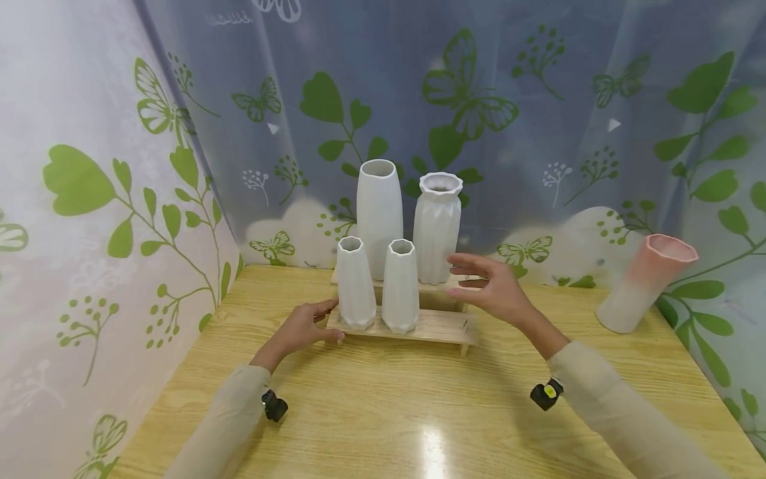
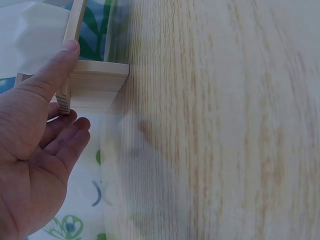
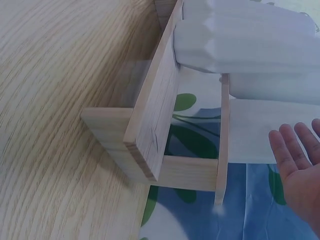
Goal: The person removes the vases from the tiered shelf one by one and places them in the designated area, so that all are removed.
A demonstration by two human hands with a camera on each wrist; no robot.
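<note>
A two-tier wooden rack (image 1: 439, 324) stands near the back of the table. Two small white vases (image 1: 357, 286) (image 1: 401, 289) are on its lower tier; a tall smooth white vase (image 1: 380, 213) and a ruffled-rim white vase (image 1: 438, 233) are on the upper one. My left hand (image 1: 303, 326) grips the rack's left end, and in the left wrist view the thumb of that hand (image 2: 35, 135) lies on the wooden edge (image 2: 97, 68). Beside the ruffled vase, my right hand (image 1: 493, 289) has its fingers extended; in the right wrist view the hand (image 3: 302, 172) is apart from the rack (image 3: 155, 115).
A pink and white vase (image 1: 643, 283) stands at the right back of the wooden table (image 1: 383, 412). Behind the table hangs a curtain (image 1: 383, 80) with green leaves and butterflies, and a similar patterned sheet (image 1: 90, 266) is on the left.
</note>
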